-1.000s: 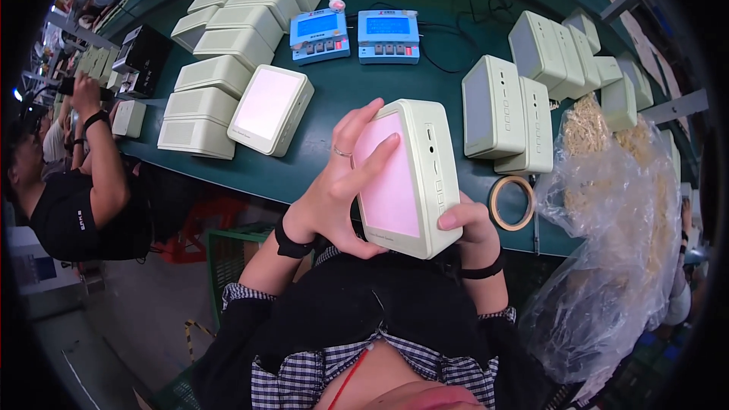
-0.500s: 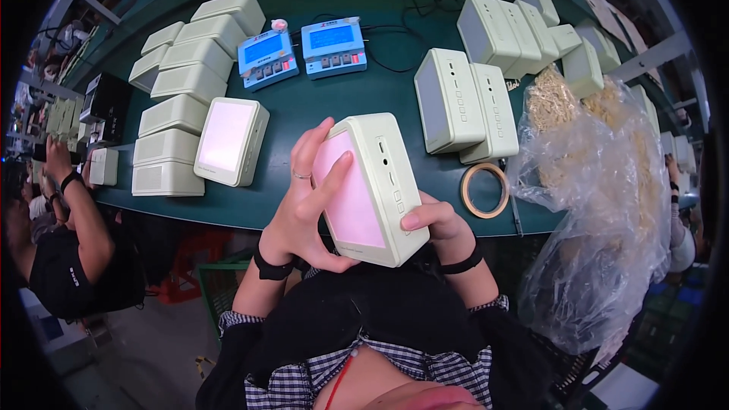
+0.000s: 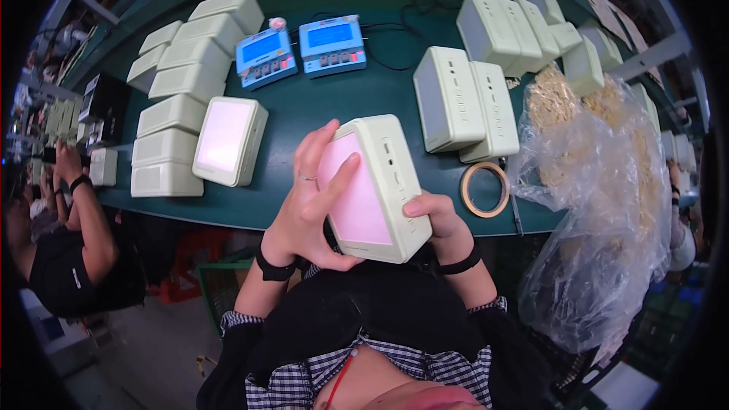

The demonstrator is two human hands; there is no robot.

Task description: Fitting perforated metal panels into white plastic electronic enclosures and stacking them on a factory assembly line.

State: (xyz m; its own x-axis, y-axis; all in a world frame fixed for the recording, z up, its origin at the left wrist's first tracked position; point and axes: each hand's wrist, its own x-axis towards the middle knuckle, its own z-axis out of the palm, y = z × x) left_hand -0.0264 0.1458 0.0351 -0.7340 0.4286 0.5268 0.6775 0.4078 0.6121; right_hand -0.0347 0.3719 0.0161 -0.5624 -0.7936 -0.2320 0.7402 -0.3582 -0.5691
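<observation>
Between my hands, above the near edge of the bench, is a cream box-shaped device (image 3: 363, 196) with a pinkish lit screen and a side strip of ports and buttons. My left hand (image 3: 307, 201) grips it from the left, with a finger across the screen and the thumb at the lower edge. My right hand (image 3: 440, 220) holds the other side, its thumb pressed on the lower part of the button strip; its other fingers are hidden behind the device. On the bench to the left stands a similar device (image 3: 228, 140), its screen glowing whitish pink.
Several cream devices (image 3: 168, 146) line the left side; more (image 3: 448, 99) stand at the right. Two blue testers (image 3: 332, 45) with cables sit at the back. Beside a tape roll (image 3: 484, 190), a clear plastic bag (image 3: 585, 235) hangs over the edge. Another person (image 3: 83, 235) works at left.
The device has shifted slightly right and turned a little in my hands. My right thumb has moved up slightly along the button strip.
</observation>
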